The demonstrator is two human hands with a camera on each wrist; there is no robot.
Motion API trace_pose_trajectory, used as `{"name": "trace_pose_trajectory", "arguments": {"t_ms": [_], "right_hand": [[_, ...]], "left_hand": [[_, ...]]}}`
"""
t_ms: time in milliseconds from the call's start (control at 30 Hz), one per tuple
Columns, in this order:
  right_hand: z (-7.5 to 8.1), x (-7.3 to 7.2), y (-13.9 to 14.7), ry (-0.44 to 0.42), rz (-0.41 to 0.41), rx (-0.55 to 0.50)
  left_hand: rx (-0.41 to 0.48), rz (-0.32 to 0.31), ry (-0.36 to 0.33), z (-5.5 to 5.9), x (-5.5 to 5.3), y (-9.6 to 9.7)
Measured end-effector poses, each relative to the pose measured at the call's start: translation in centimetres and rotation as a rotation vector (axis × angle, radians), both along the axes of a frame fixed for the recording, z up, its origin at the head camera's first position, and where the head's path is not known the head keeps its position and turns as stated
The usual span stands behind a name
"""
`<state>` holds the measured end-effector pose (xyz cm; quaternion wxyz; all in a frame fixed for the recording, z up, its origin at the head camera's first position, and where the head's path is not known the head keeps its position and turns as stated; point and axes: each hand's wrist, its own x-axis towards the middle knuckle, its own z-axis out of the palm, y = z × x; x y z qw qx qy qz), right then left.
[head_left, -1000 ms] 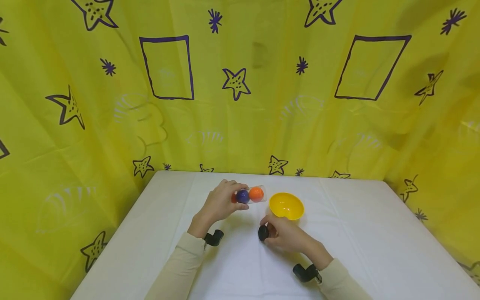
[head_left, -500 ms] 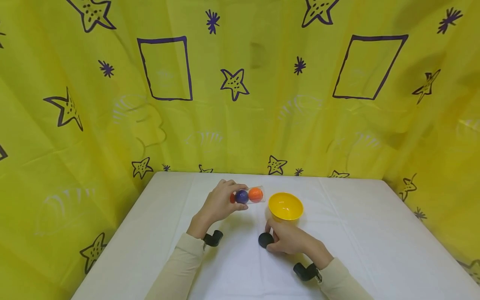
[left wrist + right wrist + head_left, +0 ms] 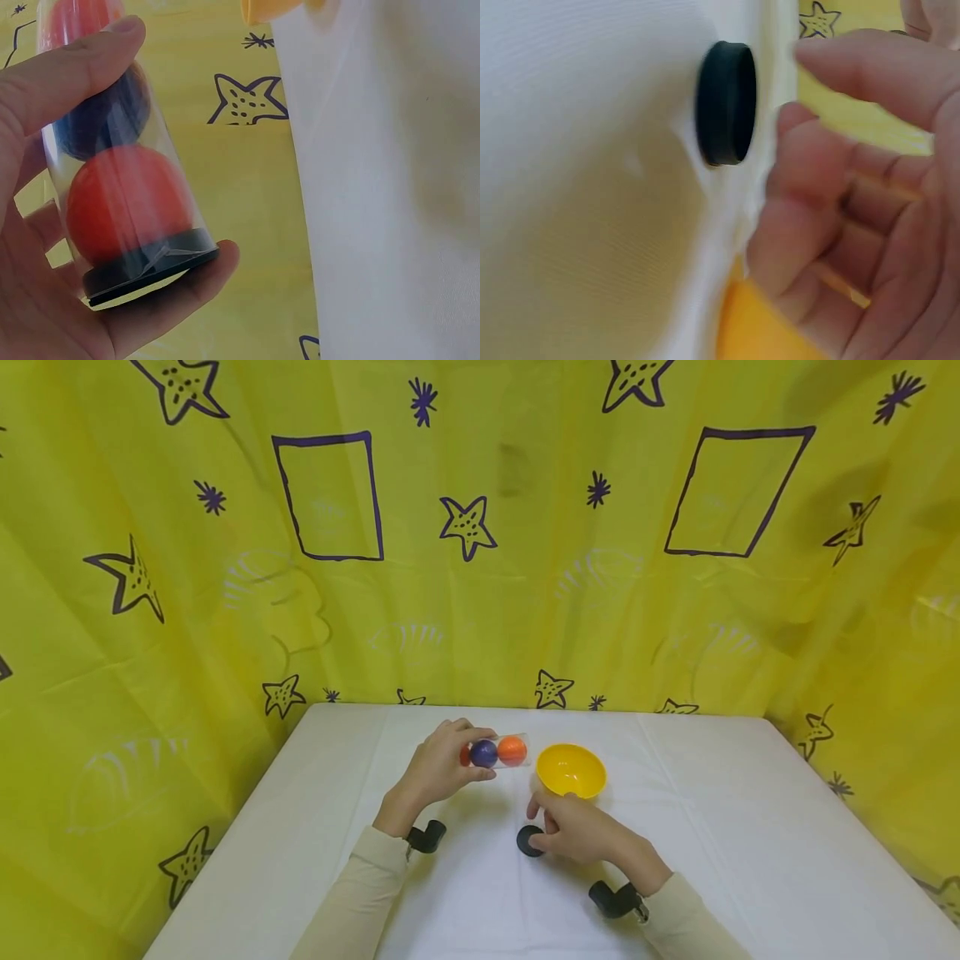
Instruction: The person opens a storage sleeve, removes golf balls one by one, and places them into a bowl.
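The left hand (image 3: pixel 438 764) grips a clear tube (image 3: pixel 120 150), thumb on one side and fingers bent round the other, with its black base (image 3: pixel 154 262) near the palm. The tube is held above the table (image 3: pixel 450 893), close to lying on its side, its far end pointing at the yellow bowl (image 3: pixel 572 770). Inside, in a row, sit a red ball (image 3: pixel 465 755), a purple ball (image 3: pixel 483 752) and an orange ball (image 3: pixel 512 750); the orange one is nearest the far end, where no cover shows.

The black cap (image 3: pixel 529 840) lies flat on the table in front of the bowl. The right hand (image 3: pixel 581 829) is just beside it, thumb and fingers parted and loosely bent, with nothing between them; the right wrist view shows a gap between them and the cap.

The step in hand seems to be setting the cap down, and it looks all but complete. The next move calls for the right hand to draw clear of the cap, and for the left to keep the tube steady and near level, since a downward tilt could let the orange ball roll out
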<state>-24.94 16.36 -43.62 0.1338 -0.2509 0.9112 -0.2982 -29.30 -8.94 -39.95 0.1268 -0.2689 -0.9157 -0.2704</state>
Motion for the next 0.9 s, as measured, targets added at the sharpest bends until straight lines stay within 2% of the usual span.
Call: {"name": "trace_pose_trajectory", "arguments": {"t_ms": [167, 433, 567, 900], "right_hand": [[0.8, -0.4, 0.3, 0.053, -0.038, -0.128], [1.1, -0.9, 0.7, 0.028, -0.235, -0.384], [1.0, -1.2, 0.8, 0.03, -0.254, -0.447], [1.0, -1.3, 1.1, 0.005, -0.224, -0.505]], "left_hand": [[0.002, 0.002, 0.018, 0.1, 0.0, 0.1], [0.029, -0.035, 0.015, 0.3, 0.2, 0.2], [0.025, -0.055, 0.012, 0.5, 0.4, 0.3], [-0.036, -0.058, 0.059, 0.5, 0.4, 0.6]]}}
